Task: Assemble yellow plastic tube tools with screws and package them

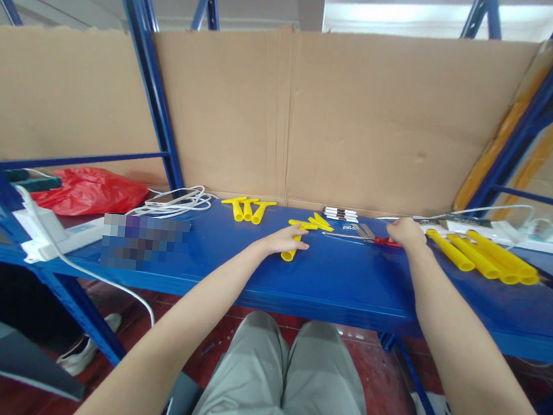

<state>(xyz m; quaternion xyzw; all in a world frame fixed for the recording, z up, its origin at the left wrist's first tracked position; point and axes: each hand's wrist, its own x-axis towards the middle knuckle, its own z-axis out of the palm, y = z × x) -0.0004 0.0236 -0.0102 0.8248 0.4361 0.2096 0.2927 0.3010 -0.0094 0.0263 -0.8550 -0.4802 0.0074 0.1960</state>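
Note:
My left hand [284, 239] is closed around the stem of a yellow T-shaped plastic piece [288, 255], which rests on the blue shelf [232, 262]. My right hand [407, 233] grips the red handle of a screwdriver [381, 241]; its thin metal shaft points left along the shelf. Most of the fingers of this hand are hidden behind its back. Between the hands lie small flat yellow pieces [322, 222] and some metal strips [366, 231]. Three more yellow T-shaped pieces [247, 210] stand together farther left.
Several yellow tubes [482, 256] lie right of my right hand. White-and-black small packs [340, 214] sit against the cardboard backing [392, 127]. Leftward are a coiled white cable [179, 203], a red plastic bag [95, 191] and a power strip [78, 234]. Blue posts [158, 85] frame the shelf.

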